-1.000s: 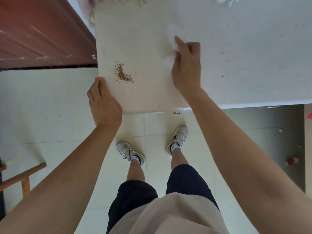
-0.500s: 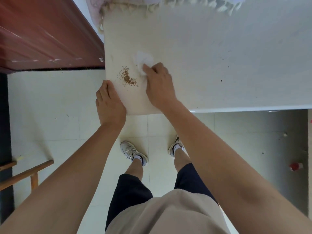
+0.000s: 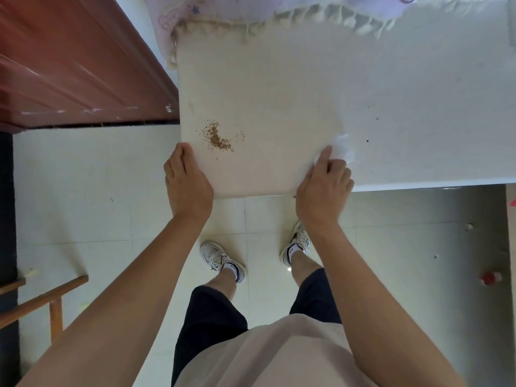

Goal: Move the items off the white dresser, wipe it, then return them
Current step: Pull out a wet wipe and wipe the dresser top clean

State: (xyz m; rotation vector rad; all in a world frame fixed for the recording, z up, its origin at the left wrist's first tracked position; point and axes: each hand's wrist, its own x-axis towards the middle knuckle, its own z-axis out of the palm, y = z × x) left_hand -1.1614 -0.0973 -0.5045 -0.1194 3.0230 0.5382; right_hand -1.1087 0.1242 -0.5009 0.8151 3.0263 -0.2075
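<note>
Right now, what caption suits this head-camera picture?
Right hand holds a white tissue on the white dresser; brown crumbs lie near the left hand.

— What sort of place is this?
— A home, most likely a bedroom. The painted white dresser top (image 3: 391, 88) has a cream fringed cloth (image 3: 307, 15) and soft lilac fabric (image 3: 223, 7) bunched along its back edge.
— Anything else that looks domestic?
— A glossy reddish-brown wooden panel (image 3: 69, 65), a door or a wardrobe side, stands right against it. The floor is pale glazed tile (image 3: 83, 191), a brown wooden furniture frame (image 3: 42, 300) shows at the left, and a small red and white bottle (image 3: 490, 278) lies on the tiles.
</note>
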